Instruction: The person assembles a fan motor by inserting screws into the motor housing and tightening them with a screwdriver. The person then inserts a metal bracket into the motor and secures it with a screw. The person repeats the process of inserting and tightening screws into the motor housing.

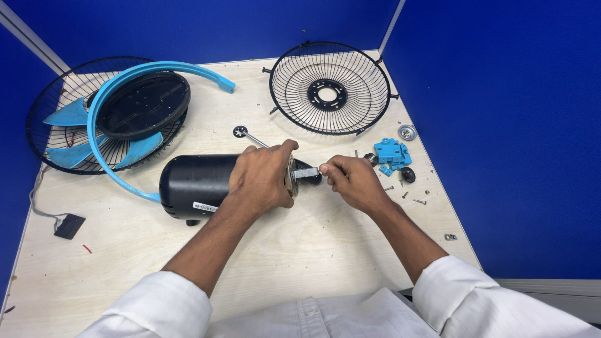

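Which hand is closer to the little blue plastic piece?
Right. The right hand is just beside the blue plastic piece, down to its left. The left hand grips the black motor, farther left.

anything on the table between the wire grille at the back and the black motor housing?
Head view: a small black-headed pin lies on bare plywood between the wire grille and the motor housing; nothing else.

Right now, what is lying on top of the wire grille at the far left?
On the left grille lie blue fan blades, a black round disc and a curved blue frame. The grille's centre is covered.
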